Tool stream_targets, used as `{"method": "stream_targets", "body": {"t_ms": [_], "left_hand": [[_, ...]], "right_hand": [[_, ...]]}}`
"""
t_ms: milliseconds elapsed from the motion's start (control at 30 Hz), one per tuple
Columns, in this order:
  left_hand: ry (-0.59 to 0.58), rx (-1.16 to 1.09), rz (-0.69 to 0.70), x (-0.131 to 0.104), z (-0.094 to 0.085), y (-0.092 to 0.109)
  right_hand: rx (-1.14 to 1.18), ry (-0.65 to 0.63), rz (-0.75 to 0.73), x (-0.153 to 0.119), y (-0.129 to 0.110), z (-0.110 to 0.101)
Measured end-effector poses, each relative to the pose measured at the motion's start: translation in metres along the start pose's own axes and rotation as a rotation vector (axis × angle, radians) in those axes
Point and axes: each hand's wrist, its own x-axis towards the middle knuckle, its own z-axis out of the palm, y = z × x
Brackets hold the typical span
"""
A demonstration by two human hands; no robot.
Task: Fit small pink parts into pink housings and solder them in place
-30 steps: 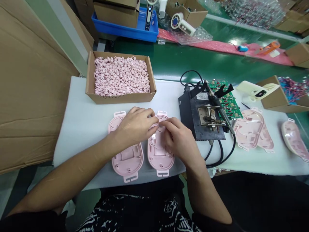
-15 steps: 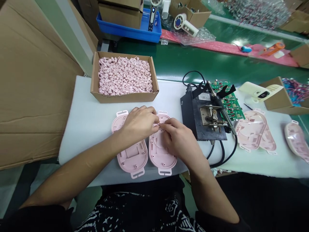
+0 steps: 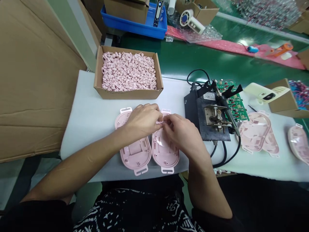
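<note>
Two pink plastic shell halves lie side by side on the white-covered bench, hollow sides up. My left hand (image 3: 146, 120) reaches over the top of the left shell (image 3: 136, 154), its fingers pinched together above the upper end of the right shell (image 3: 165, 156). Meeting it there, the fingertips of my right hand (image 3: 183, 133) are pinched too, the hand covering part of that shell's right side. Between the fingertips is a small pale pink piece, too small and too covered to name.
A cardboard box (image 3: 129, 94) full of small pink parts stands behind the shells. To the right sit a black soldering station (image 3: 205, 119) with its iron and cables, green circuit boards (image 3: 238, 106), a cream handheld fan (image 3: 265, 91) and more pink shells (image 3: 256, 132).
The view has shifted a little, so the bench items appear slightly to the right. Both hands stay over the right shell's upper end, fingertips still together.
</note>
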Motion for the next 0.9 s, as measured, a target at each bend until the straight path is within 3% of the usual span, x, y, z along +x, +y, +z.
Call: {"method": "stream_targets", "body": {"t_ms": [300,533,900], "left_hand": [[0.095,0.078,0.023,-0.007,0.009,0.001],[0.057,0.063,0.067,-0.004,0.004,0.000],[0.153,0.097,0.109,-0.005,0.014,-0.004]], "right_hand": [[-0.138,0.019,0.010,0.002,-0.003,-0.004],[-0.048,0.230,-0.345,0.016,0.009,-0.009],[0.114,0.018,-0.322,0.033,0.021,-0.004]]}}
